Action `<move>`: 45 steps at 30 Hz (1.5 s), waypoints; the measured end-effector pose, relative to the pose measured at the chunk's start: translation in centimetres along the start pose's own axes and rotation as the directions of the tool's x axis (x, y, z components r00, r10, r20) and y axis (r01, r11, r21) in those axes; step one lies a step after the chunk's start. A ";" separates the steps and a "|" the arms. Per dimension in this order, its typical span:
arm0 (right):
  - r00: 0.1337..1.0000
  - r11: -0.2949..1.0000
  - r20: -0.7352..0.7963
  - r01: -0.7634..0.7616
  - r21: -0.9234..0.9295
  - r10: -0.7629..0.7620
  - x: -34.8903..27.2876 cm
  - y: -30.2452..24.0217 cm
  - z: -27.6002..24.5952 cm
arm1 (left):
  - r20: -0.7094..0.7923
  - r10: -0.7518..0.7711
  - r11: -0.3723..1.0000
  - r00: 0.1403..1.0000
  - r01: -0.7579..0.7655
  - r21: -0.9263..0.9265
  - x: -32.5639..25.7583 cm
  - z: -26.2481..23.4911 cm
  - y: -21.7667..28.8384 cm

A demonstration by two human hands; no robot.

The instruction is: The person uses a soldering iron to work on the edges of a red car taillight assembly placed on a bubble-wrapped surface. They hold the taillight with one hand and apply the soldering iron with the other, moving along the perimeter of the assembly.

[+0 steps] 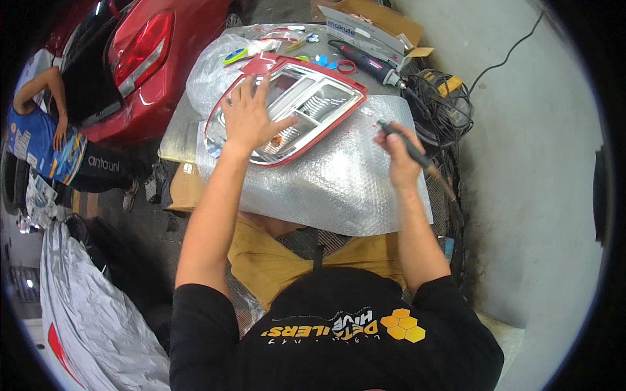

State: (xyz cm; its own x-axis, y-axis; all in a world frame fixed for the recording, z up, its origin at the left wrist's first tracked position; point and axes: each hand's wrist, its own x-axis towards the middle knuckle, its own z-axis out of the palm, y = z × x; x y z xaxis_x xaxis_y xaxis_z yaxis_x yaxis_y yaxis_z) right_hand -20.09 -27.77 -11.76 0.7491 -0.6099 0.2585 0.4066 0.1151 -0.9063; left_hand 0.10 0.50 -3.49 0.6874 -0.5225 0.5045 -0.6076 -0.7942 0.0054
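On the bubble wrap sheet (326, 182) lies the tail lamp (287, 107), and I take it as my landmark. Beyond the lamp an open cardboard box (385, 23) stands; its contents I cannot make out. The lamp has a red rim and clear lens, with silver reflectors inside — one small amber bulb near its closer edge. My left hand (246, 117) rests flat on the lamp, fingers spread. Right of the lamp, my right hand (399, 153) is closed around a slim dark tool (417, 156).

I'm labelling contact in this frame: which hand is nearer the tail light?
Left. The left hand lies flat on the tail light; the right hand is off to its right, holding a dark tool.
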 end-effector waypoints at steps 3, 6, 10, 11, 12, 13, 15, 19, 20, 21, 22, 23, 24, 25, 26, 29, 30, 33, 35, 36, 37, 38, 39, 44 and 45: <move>0.992 0.995 0.125 0.017 -0.097 -0.005 -3.6 1.5 4.7 | 0.001 -0.017 1.000 1.000 0.017 -0.021 0.4 0.1 -1.3; 0.995 0.997 0.100 -0.008 -0.073 0.016 -4.4 3.1 7.1 | 0.011 -0.035 0.999 0.999 0.035 -0.024 0.3 0.5 -1.4; 0.999 0.995 0.050 0.017 -0.095 -0.013 -4.4 5.3 6.8 | 0.011 -0.058 0.996 0.998 0.057 0.068 0.0 0.5 -1.1; 0.999 0.993 0.050 0.027 -0.119 -0.021 -4.5 5.6 6.5 | 0.003 -0.061 0.994 0.998 0.061 0.093 0.0 0.6 -1.2; 0.999 0.989 0.042 0.028 -0.144 -0.023 -4.8 5.9 6.1 | 0.005 -0.070 0.994 0.998 0.069 0.079 0.0 0.7 -1.1; 0.998 0.991 0.036 0.050 -0.127 -0.046 -4.9 6.2 5.7 | 0.006 -0.078 0.995 0.997 0.077 0.065 0.2 0.8 -1.1; 0.997 0.993 0.016 0.082 -0.085 -0.081 -5.3 6.1 6.2 | 0.001 -0.079 0.996 0.997 0.079 0.042 0.0 1.2 -1.3; 0.992 0.988 0.100 0.089 -0.127 -0.077 -5.1 6.2 6.6 | -0.046 -0.061 0.998 0.997 0.062 0.022 -0.2 1.7 -1.6; 0.992 0.986 0.106 0.089 -0.144 -0.074 -5.1 6.0 6.7 | -0.055 -0.057 0.998 0.997 0.059 0.028 -0.2 1.7 -1.6; 0.992 0.987 0.105 0.088 -0.133 -0.075 -5.1 6.1 6.7 | -0.034 -0.066 0.997 0.997 0.067 0.026 -0.2 1.6 -1.6; 0.992 0.989 0.103 0.088 -0.122 -0.075 -5.1 6.2 6.7 | -0.013 -0.074 0.997 0.997 0.075 0.024 -0.1 1.6 -1.6; 0.992 0.990 0.103 0.088 -0.109 -0.077 -5.0 6.2 6.8 | 0.007 -0.084 0.996 0.996 0.083 0.023 -0.1 1.6 -1.7; 0.991 0.988 0.106 0.092 -0.123 -0.079 -5.0 6.2 6.7 | -0.001 -0.079 0.996 0.997 0.079 0.027 -0.1 1.7 -1.7; 0.991 0.986 0.109 0.096 -0.137 -0.081 -4.9 6.1 6.7 | -0.007 -0.076 0.997 0.997 0.076 0.024 0.0 1.8 -1.6; 0.990 0.984 0.112 0.098 -0.147 -0.082 -4.9 6.0 6.8 | -0.013 -0.071 0.997 0.997 0.072 0.025 0.0 1.9 -1.6; 0.991 0.982 0.107 0.095 -0.160 -0.079 -5.0 5.9 7.2 | -0.024 -0.068 0.997 0.997 0.069 0.026 -0.1 1.9 -1.7; 0.991 0.981 0.111 0.097 -0.171 -0.078 -5.1 5.9 7.1 | -0.028 -0.068 0.997 0.997 0.068 0.025 -0.1 1.9 -1.7; 0.981 0.968 0.171 0.128 -0.216 -0.092 -5.3 6.3 6.8 | -0.029 -0.069 0.998 0.997 0.069 0.008 0.1 1.9 -1.6; 0.955 0.945 0.274 0.189 -0.265 -0.114 -5.3 6.7 6.3 | -0.024 -0.068 0.998 0.997 0.069 0.007 0.1 1.8 -1.6; 0.956 0.935 0.258 0.211 -0.286 -0.137 -5.3 6.8 6.4 | -0.022 -0.068 0.998 0.997 0.068 0.006 0.2 1.7 -1.6; 0.969 0.952 0.223 0.163 -0.261 -0.105 -5.3 6.8 6.4 | -0.032 -0.063 0.998 0.997 0.063 0.007 0.2 1.7 -1.5; 0.979 0.966 0.192 0.118 -0.230 -0.074 -5.3 6.3 6.6 | -0.044 -0.058 0.998 0.997 0.059 0.011 0.2 1.6 -1.4; 0.986 0.978 0.161 0.073 -0.197 -0.041 -5.3 6.0 6.8 | -0.057 -0.053 0.998 0.997 0.054 0.015 0.2 1.5 -1.3; 0.954 0.938 0.266 0.214 -0.272 -0.140 -5.2 6.1 6.8 | -0.069 -0.047 0.999 0.996 0.049 0.022 0.2 1.3 -1.3; 0.961 0.947 0.252 0.184 -0.264 -0.117 -5.3 6.0 6.9 | -0.068 -0.047 0.999 0.997 0.049 0.022 0.2 1.3 -1.3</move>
State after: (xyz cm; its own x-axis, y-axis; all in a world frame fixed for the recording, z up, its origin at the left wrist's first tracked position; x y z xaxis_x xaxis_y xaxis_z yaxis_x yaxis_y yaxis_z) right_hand -17.97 -18.45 -16.30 0.8041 -0.4016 0.4383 0.3849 -0.2101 -0.8987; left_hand 1.52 1.03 -4.54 0.6866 -0.4618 0.5615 -0.5644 -0.8254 0.0112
